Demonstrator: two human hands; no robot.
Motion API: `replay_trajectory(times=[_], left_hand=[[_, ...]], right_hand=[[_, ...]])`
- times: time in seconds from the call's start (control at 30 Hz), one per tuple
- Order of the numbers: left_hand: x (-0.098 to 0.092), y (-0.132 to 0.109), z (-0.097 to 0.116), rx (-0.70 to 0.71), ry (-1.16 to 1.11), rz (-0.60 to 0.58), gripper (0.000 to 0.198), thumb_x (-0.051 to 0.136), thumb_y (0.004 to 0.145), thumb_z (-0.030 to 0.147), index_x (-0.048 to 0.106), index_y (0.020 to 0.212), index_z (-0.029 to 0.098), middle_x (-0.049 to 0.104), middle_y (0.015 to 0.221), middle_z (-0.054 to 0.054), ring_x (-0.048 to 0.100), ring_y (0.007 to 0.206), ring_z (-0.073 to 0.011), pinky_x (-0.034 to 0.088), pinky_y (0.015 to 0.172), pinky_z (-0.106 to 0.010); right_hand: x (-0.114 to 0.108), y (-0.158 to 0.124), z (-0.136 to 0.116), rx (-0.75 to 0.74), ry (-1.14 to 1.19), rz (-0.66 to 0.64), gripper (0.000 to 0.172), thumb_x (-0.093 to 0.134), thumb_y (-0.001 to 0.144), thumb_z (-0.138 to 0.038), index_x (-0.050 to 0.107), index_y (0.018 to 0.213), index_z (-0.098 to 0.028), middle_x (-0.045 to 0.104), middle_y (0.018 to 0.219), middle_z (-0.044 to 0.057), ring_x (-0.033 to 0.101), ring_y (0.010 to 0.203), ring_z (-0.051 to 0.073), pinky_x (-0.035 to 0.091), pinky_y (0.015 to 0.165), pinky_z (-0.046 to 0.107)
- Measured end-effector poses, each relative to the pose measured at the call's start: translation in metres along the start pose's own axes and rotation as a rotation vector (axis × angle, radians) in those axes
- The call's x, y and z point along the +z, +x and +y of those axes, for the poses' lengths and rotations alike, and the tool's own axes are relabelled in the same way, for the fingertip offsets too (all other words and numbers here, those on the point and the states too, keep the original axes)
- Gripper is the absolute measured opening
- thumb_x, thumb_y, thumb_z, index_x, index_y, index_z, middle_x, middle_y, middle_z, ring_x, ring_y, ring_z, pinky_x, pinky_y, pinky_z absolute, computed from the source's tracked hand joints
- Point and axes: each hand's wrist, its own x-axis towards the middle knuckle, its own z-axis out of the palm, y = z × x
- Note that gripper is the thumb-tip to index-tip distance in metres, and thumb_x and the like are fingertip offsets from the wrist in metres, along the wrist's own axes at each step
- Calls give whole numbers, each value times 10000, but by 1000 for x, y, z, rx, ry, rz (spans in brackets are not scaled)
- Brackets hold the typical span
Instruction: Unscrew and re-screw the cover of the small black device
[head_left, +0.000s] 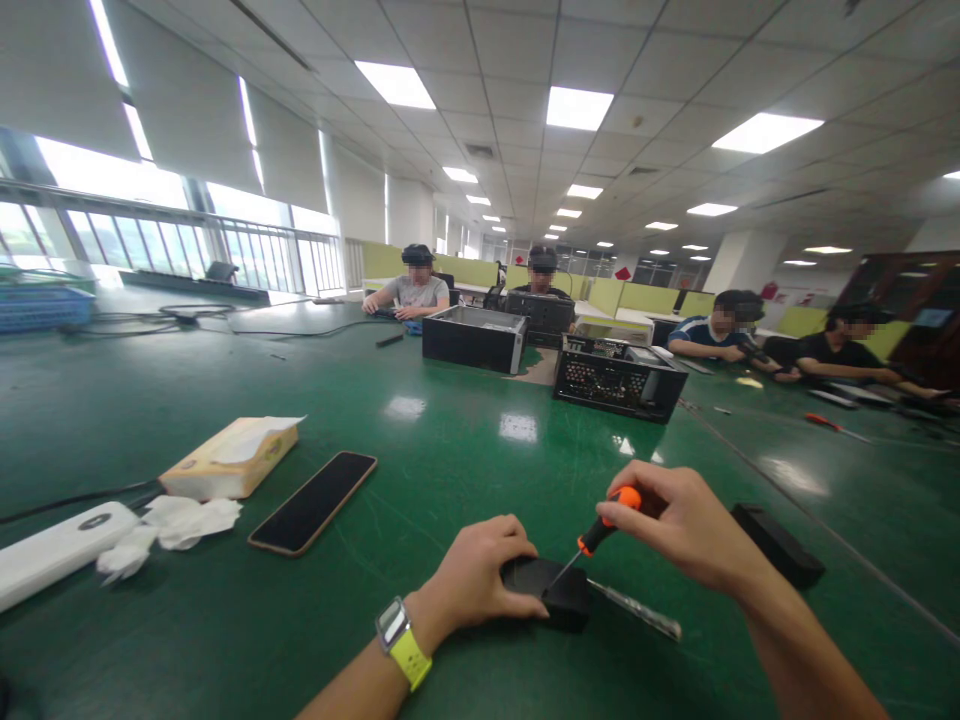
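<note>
My left hand (491, 572), with a yellow-strapped watch (403, 640) on its wrist, grips the left end of a small black box (566, 603) lying on the green table. An orange-and-black screwdriver (598, 535) is held by its handle in my right hand (679, 520). Its shaft slants down to the left, and the tip meets the top of the box. Beside the box's right end lies a second screwdriver (637, 608) with a clear handle. Farther right rests another black block (778, 543).
A phone (313, 502), a tissue pack (232, 458), crumpled tissues (176, 525) and a white device (64, 550) lie left. Open computer cases (472, 338) stand ahead on the green table (337, 620). Several people sit across it. An orange-handled screwdriver (823, 422) lies far right.
</note>
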Motion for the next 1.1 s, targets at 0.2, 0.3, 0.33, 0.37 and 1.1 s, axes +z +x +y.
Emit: replay_trajectory(times=[0.2, 0.3, 0.33, 0.37, 1.1], left_hand=[[-1, 0, 1, 10, 0, -1, 487, 833, 664, 555, 740, 971, 188, 646, 910, -45, 614, 800, -197, 444, 663, -243], [-2, 0, 2, 12, -9, 1, 483, 842, 657, 542, 742, 970, 187, 646, 908, -45, 613, 794, -196, 443, 662, -243], [-2, 0, 2, 12, -11, 2, 484, 846, 654, 539, 743, 969, 186, 646, 908, -45, 613, 794, -196, 444, 662, -244], [-2, 0, 2, 11, -12, 3, 484, 850, 651, 534, 744, 970, 185, 645, 908, -45, 613, 795, -197, 445, 664, -245], [-1, 0, 1, 21, -17, 27, 471, 854, 654, 517, 744, 962, 177, 639, 890, -42, 611, 783, -195, 438, 658, -247]], right_hand=[[0, -2, -3, -4, 32, -11, 267, 645, 847, -452, 658, 789, -192, 579, 603, -23, 467, 519, 119, 334, 472, 231], [-2, -3, -2, 13, 38, -7, 284, 642, 848, -471, 661, 801, -191, 587, 620, -17, 460, 530, 121, 335, 481, 235], [-2, -2, -1, 17, 36, -7, 289, 639, 850, -475, 660, 804, -190, 586, 621, -17, 456, 531, 121, 333, 483, 236], [-2, -2, -1, 16, 33, -10, 289, 637, 852, -474, 658, 805, -189, 583, 619, -17, 453, 531, 121, 330, 484, 237], [-1, -3, -3, -9, 10, -16, 261, 643, 856, -458, 659, 809, -202, 621, 673, -15, 481, 551, 128, 351, 509, 249]])
